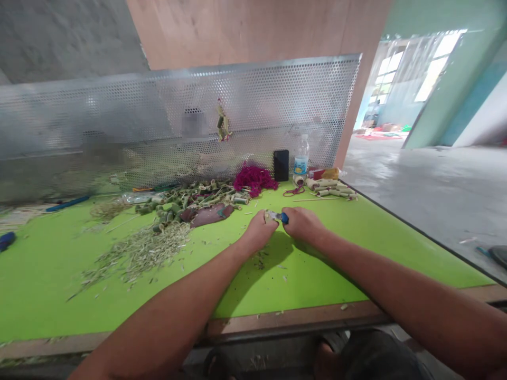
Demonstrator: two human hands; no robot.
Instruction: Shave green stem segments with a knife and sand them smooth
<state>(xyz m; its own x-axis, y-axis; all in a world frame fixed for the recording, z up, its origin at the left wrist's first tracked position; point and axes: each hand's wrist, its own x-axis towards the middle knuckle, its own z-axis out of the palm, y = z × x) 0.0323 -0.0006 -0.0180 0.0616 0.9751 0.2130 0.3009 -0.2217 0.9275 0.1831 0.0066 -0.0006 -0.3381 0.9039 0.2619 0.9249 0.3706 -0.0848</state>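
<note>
While your left hand [262, 227] pinches a small pale piece [270, 215] over the middle of the desk [336, 285], your right hand [303, 224] is closed around a blue-handled tool [284, 217], its metal end turned toward the piece. You hold the two close together, probably to steady the piece against the tool; whether the edge touches it, I cannot tell. Your forearms reach well forward, which likely keeps the metal away from your body.

To your left lie shavings [158, 250], with green stalks [174, 208] heaped behind them, seemingly grouped to one side of your hands. Purple yarn [255, 178] sits at the back, next to a phone [281, 165] standing upright, perhaps propped by the mesh [257, 95]. A bottle [301, 158] stands beside it, and pale rolls [332, 187] lie together at your right.
</note>
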